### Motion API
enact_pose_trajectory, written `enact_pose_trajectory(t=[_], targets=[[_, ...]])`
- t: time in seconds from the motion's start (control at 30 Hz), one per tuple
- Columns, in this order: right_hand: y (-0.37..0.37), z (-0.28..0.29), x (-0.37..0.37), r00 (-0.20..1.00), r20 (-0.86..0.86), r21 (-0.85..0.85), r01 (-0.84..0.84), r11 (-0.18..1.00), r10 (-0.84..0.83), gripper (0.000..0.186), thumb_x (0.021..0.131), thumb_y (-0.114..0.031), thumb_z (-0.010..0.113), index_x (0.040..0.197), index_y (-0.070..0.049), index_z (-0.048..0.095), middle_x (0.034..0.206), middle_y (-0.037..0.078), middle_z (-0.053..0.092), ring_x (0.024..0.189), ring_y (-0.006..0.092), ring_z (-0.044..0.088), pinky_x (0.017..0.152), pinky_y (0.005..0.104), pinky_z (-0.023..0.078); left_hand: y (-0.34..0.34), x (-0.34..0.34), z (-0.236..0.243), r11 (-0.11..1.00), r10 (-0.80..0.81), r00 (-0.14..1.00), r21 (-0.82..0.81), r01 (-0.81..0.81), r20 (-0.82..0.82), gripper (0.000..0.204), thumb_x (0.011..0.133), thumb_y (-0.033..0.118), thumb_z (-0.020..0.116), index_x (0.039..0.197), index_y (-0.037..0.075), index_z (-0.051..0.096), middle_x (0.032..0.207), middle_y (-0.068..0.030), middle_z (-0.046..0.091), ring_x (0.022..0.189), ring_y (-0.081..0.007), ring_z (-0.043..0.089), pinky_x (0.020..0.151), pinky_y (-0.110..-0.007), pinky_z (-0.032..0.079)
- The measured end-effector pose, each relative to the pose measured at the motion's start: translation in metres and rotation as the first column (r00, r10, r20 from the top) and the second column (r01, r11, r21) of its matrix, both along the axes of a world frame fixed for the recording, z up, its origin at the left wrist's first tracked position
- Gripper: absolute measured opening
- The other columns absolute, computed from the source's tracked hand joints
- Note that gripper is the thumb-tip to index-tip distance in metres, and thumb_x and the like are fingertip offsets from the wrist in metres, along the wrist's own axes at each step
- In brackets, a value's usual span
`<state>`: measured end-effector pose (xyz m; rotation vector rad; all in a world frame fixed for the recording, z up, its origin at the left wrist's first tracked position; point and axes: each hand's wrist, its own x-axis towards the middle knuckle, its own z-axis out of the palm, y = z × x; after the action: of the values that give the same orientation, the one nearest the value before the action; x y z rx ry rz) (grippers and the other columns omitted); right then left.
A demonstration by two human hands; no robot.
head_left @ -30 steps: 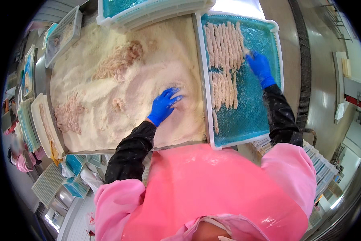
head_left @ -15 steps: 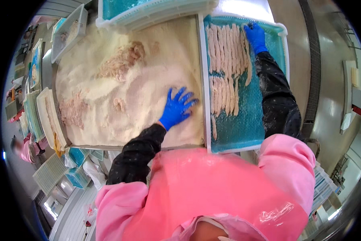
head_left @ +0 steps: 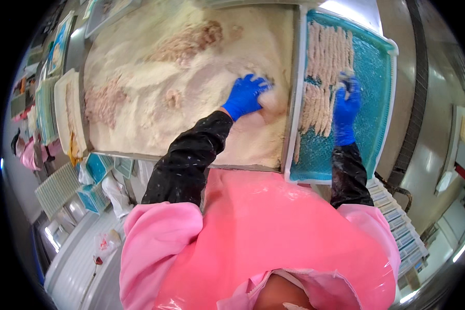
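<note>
My left hand point(head_left: 248, 97), in a blue glove, rests in a wide bed of pale flour-like powder point(head_left: 206, 134). Its fingers are spread and bent, with the tips dusted and slightly blurred. In the white-rimmed tray with a teal mesh bottom point(head_left: 372, 119), my gloved right hand point(head_left: 347, 106) is at the lower end of the upper row of coated meat strips point(head_left: 329, 51). Those fingers are curled and smeared by motion; whether they grip a strip is unclear. A second, shorter row of strips point(head_left: 316, 111) lies just left of that hand.
Raw meat heaps point(head_left: 191, 44) lie in the powder at the far side and at the left point(head_left: 105, 101), with a small piece point(head_left: 173, 98) between. A metal edge point(head_left: 289, 93) separates powder and tray. Stacked trays point(head_left: 47, 111) stand at the left; a person in pink is beyond.
My right hand has come nearer, from the strips' far end to the upper row's lower end. My left hand has shifted farther away over the powder, its fingers more bent. The whole view has shifted.
</note>
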<state>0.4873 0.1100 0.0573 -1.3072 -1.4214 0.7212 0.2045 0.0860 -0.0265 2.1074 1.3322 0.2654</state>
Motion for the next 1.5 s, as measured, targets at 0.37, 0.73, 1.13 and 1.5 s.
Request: enact_pose_trajectory(t=[0.37, 0.73, 1.13, 1.5], targets=[[-0.015, -0.122, -0.199, 0.811, 0.582, -0.077, -0.007, 0.997, 0.051, 0.067, 0.076, -0.017, 0.062, 0.137, -0.012, 0.036, 0.139, 0.020, 0.034, 0.126, 0.0383, 0.033, 0.104, 0.0453, 0.025, -0.108, -0.102, 0.041, 0.970, 0.117, 0.982, 0.229, -0.081, -0.148, 0.051, 0.081, 0.021, 0.054, 0.131, 0.023, 0.046, 0.143, -0.0105, 0.032, 0.130, -0.0341, 0.029, 0.107, -0.054, 0.018], [0.169, -0.105, -0.285, 0.731, 0.588, -0.204, -0.280, 0.938, 0.346, 0.039, 0.080, -0.026, 0.059, 0.112, -0.004, 0.059, 0.107, 0.020, 0.061, 0.101, 0.0333, 0.057, 0.089, 0.0389, 0.044, -0.135, -0.156, 0.014, 0.947, 0.274, 0.946, 0.121, -0.296, 0.174, 0.052, 0.075, -0.004, 0.045, 0.120, 0.019, 0.056, 0.127, -0.0066, 0.052, 0.107, -0.0291, 0.054, 0.093, -0.037, 0.044], [0.084, -0.095, -0.245, 0.936, -0.246, -0.708, -0.350, 0.614, 0.250, 0.025, 0.081, -0.019, 0.068, 0.093, 0.003, 0.066, 0.078, 0.002, 0.064, 0.068, 0.0099, 0.055, 0.061, 0.0254, 0.045, -0.129, -0.164, 0.013, 0.952, 0.255, 0.905, 0.078, -0.297, 0.340, 0.043, 0.076, 0.000, 0.052, 0.115, 0.017, 0.058, 0.121, -0.0062, 0.056, 0.102, -0.0270, 0.057, 0.091, -0.037, 0.046], [-0.046, -0.091, -0.240, 0.920, 0.302, -0.399, -0.115, 0.910, 0.249, 0.037, 0.084, -0.027, 0.061, 0.108, 0.002, 0.060, 0.101, 0.021, 0.063, 0.086, 0.0280, 0.065, 0.074, 0.0353, 0.050, -0.128, -0.162, 0.011, 0.938, 0.286, 0.886, 0.083, -0.337, 0.366, 0.035, 0.079, 0.005, 0.054, 0.111, 0.016, 0.061, 0.116, -0.0071, 0.059, 0.098, -0.0281, 0.058, 0.085, -0.037, 0.048]])
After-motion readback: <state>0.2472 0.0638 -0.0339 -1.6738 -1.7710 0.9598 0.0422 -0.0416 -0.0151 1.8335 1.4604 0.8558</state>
